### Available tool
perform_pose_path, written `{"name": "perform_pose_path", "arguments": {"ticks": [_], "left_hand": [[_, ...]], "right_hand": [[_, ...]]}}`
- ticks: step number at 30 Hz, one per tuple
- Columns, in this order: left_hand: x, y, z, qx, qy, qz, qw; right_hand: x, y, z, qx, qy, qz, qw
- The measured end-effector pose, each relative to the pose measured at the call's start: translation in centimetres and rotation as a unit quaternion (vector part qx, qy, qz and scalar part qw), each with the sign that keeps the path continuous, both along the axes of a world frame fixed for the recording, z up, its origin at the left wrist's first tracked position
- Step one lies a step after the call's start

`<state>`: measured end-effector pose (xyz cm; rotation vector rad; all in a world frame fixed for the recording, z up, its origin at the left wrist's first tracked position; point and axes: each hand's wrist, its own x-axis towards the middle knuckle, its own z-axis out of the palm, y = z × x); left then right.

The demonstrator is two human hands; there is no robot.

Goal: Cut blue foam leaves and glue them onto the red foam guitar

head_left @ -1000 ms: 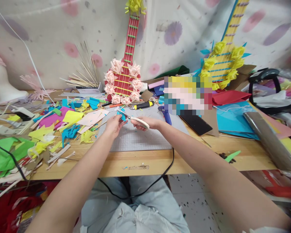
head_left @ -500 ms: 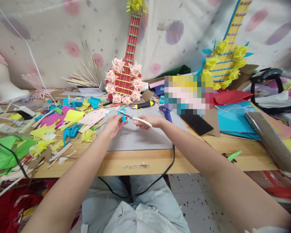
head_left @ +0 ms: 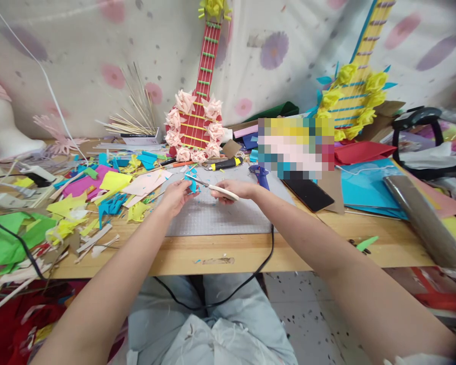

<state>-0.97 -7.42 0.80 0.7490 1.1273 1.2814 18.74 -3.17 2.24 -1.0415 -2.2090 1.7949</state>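
My left hand (head_left: 176, 195) pinches a small blue paper piece (head_left: 192, 185) above the grey cutting mat (head_left: 220, 218). My right hand (head_left: 235, 190) grips white-handled scissors (head_left: 213, 187), whose blades point left and meet the blue piece. Both hands hover over the mat near the middle of the wooden table (head_left: 251, 251).
Coloured paper scraps (head_left: 79, 203) cover the table's left side. A red paper guitar with pink flowers (head_left: 197, 116) and a yellow one (head_left: 349, 96) lean on the back wall. A utility knife (head_left: 224, 163), blue glue gun (head_left: 261, 177), black phone (head_left: 307, 193), blue sheets (head_left: 365, 190) and a roll (head_left: 421, 223) lie right.
The hands and scissors have barely shifted, with the scissor blades working slightly at the blue piece. The view rose a little since one second ago.
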Motion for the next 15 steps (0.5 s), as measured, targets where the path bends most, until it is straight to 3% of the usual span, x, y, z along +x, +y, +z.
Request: {"name": "perform_pose_path", "arguments": {"ticks": [4,11,15], "left_hand": [[-0.5,-0.1,0.2,-0.017,0.016,0.008,1.000],[-1.0,-0.4,0.5,-0.040,0.049,-0.044,0.997],[-1.1,-0.7,0.5,-0.051,0.072,-0.066,0.994]], "right_hand": [[-0.6,-0.1,0.1,-0.008,0.040,-0.039,0.998],[-4.8,0.8,-1.3,-0.023,0.160,-0.251,0.954],[-6.1,1.1,-1.1,-0.038,0.188,-0.256,0.947]]}}
